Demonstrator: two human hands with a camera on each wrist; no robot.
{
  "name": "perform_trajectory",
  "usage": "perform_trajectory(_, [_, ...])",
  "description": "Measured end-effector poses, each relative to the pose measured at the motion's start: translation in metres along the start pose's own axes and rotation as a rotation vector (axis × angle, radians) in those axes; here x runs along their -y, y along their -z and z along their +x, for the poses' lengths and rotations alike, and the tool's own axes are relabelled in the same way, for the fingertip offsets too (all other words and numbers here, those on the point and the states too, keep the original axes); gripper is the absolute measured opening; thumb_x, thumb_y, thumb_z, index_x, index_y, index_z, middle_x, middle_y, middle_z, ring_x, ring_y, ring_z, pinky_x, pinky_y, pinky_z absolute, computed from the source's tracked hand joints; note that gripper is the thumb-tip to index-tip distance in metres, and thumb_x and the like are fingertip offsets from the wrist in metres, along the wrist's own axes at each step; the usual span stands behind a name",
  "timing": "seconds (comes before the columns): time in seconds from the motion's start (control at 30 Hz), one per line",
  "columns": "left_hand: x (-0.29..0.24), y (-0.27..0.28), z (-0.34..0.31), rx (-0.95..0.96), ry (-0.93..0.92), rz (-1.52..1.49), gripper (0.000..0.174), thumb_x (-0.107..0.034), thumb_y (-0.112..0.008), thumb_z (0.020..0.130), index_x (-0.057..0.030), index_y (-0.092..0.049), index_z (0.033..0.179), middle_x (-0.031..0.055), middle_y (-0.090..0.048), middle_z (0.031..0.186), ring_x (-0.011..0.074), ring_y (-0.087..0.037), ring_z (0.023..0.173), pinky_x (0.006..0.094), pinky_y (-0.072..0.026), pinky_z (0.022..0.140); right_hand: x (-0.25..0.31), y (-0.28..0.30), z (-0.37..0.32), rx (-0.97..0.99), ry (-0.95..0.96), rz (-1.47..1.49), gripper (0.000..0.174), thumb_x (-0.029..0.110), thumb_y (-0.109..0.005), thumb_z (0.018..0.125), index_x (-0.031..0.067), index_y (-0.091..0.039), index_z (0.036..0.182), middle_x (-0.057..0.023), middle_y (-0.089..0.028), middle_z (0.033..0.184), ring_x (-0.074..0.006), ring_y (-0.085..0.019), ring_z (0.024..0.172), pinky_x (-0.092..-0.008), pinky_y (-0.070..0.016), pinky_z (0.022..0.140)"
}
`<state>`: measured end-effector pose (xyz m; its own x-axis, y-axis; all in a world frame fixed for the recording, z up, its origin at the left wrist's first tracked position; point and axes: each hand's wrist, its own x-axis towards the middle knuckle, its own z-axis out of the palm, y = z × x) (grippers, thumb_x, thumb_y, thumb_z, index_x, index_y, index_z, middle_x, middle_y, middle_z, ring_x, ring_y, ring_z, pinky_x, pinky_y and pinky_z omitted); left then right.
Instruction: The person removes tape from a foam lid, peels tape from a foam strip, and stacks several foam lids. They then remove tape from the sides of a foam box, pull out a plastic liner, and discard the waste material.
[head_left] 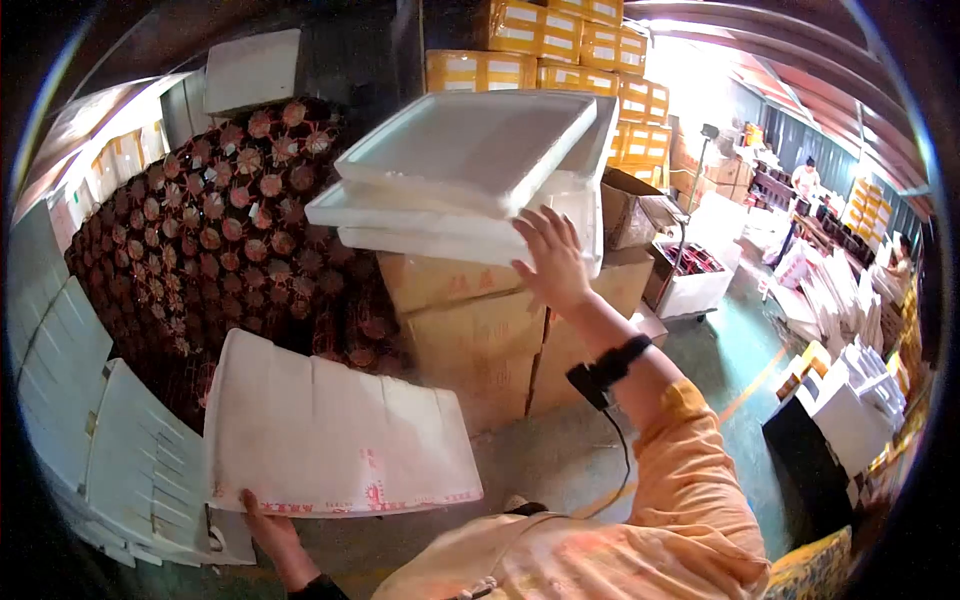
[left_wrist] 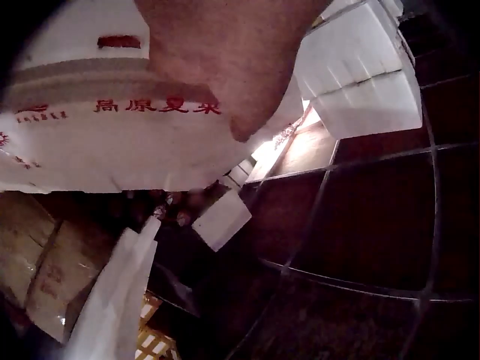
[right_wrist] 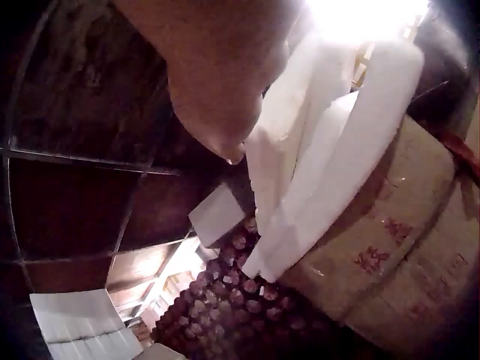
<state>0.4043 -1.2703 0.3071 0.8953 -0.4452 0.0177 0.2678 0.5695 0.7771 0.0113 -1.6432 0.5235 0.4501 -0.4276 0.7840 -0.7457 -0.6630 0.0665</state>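
Low on the left in the head view, my left hand (head_left: 275, 535) grips the near lower edge of a white foam box (head_left: 335, 430) with red printing along its rim. The left wrist view shows the thumb side against the printed foam wall (left_wrist: 142, 146). My right hand (head_left: 556, 258) reaches forward with its fingers spread, at the near right corner of the top white foam lid (head_left: 470, 140). That lid lies slightly askew on more foam pieces (head_left: 400, 215). In the right wrist view the hand (right_wrist: 225, 82) is beside the stacked foam edges, its fingertips partly hidden.
Taped cardboard cartons (head_left: 465, 340) support the foam stack. A tall pile of dark bundles in red netting (head_left: 230, 220) stands behind at left, with white foam boxes (head_left: 150, 460) beside it. Yellow-and-white cartons (head_left: 580, 45) rise behind. A wheeled white box (head_left: 695, 285) stands on the green floor at right.
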Motion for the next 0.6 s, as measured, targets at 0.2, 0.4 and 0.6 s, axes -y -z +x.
perform_trajectory(0.2, [0.025, -0.084, -0.030, -0.039, -0.124, 0.031, 0.059, -0.031, -0.054, 0.085, -0.0004, -0.029, 0.129, 0.0158, -0.039, 0.127, 0.0258, -0.041, 0.114, 0.0402, -0.0340, 0.095, -0.045, -0.064, 0.079, 0.192, 0.076, -0.254, 0.058, 0.033, -0.061, 0.075, 0.0126, -0.040, 0.125, -0.0039, -0.041, 0.125, -0.0248, -0.032, 0.121, -0.0535, -0.0216, 0.100])
perform_trajectory(0.4, [0.072, -0.073, -0.026, -0.194, -0.160, 0.098, 0.062, -0.036, -0.058, 0.082, -0.0040, -0.032, 0.128, 0.0142, -0.041, 0.123, 0.0249, -0.043, 0.109, 0.0390, -0.0381, 0.087, -0.137, -0.051, 0.103, -0.258, 0.106, 0.002, 0.046, 0.016, -0.069, 0.061, 0.0085, -0.054, 0.104, -0.0101, -0.053, 0.106, -0.0301, -0.045, 0.106, -0.0423, -0.0355, 0.094])
perform_trajectory(0.6, [0.075, -0.146, -0.035, -0.277, -0.031, 0.167, 0.049, -0.030, -0.058, 0.083, -0.0051, -0.039, 0.121, 0.0030, -0.050, 0.081, 0.0119, -0.047, 0.062, 0.0297, -0.0436, 0.055, -0.211, -0.029, 0.115, -0.276, 0.131, -0.035, 0.044, 0.013, -0.068, 0.064, 0.0074, -0.053, 0.105, -0.0103, -0.053, 0.106, -0.0304, -0.046, 0.104, -0.0399, -0.0384, 0.091])
